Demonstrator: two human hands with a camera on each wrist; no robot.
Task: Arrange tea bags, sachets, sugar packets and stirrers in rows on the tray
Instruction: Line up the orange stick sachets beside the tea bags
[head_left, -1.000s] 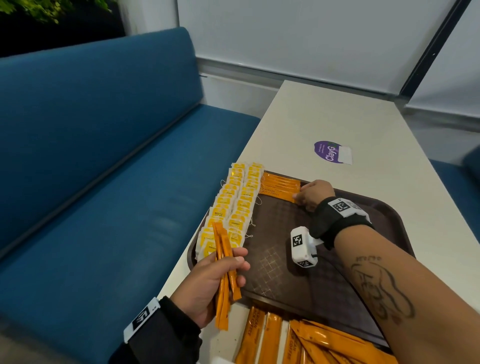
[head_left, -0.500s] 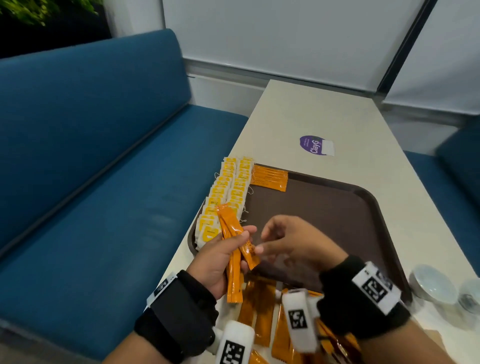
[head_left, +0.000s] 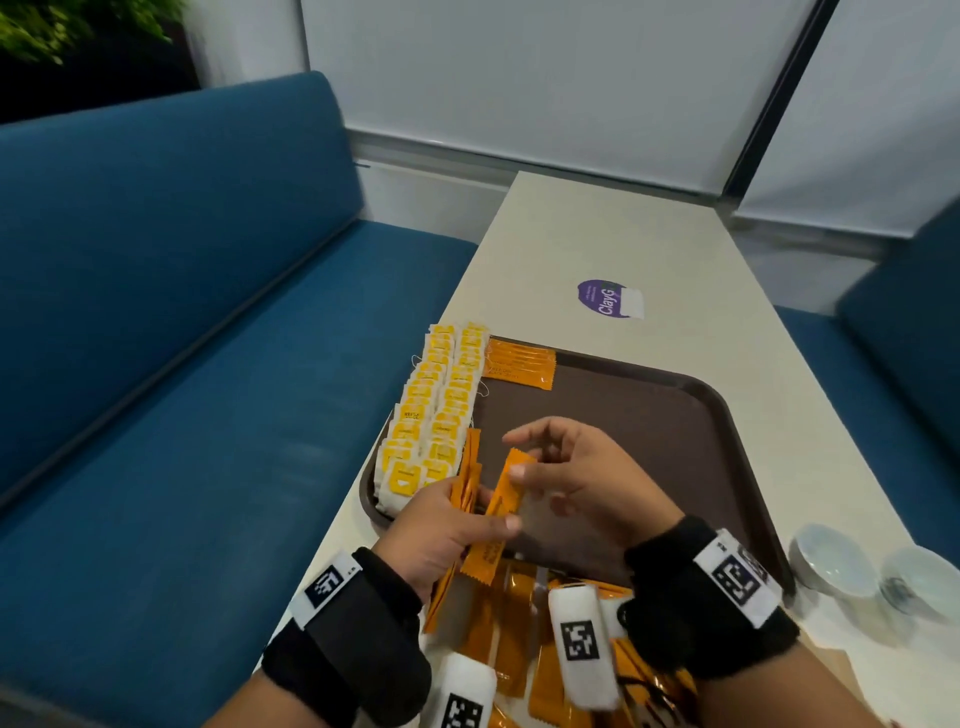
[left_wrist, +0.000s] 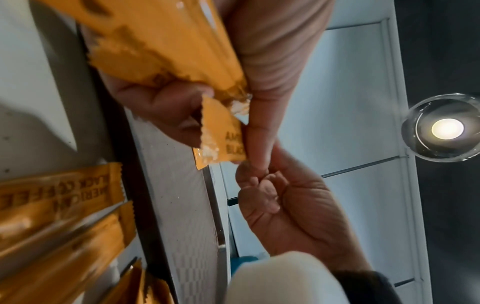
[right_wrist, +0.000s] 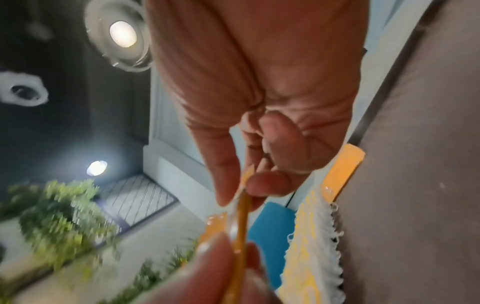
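1. Head view: the brown tray lies on the pale tabletop at centre frame. Two rows of yellow-tagged tea bags run down the tray's left edge. A short row of orange sachets lies at the tray's upper left corner, just right of the tea bags.
2. Also in the head view, the left hand grips a bundle of orange sachets over the tray's lower left corner. The right hand pinches the top of a single orange sachet; the left thumb touches its lower part. Loose sachets lie on the tabletop below the tray. Two small white bowls stand at lower right.
3. Left wrist view: the left hand is clamped on the bundle, and the right hand sits below it with curled fingers. Sachets printed "BLACK COFFEE" lie at lower left.
4. Right wrist view: thumb and forefinger of the right hand pinch the single sachet edge-on. The tea bags and tray fill the right side.
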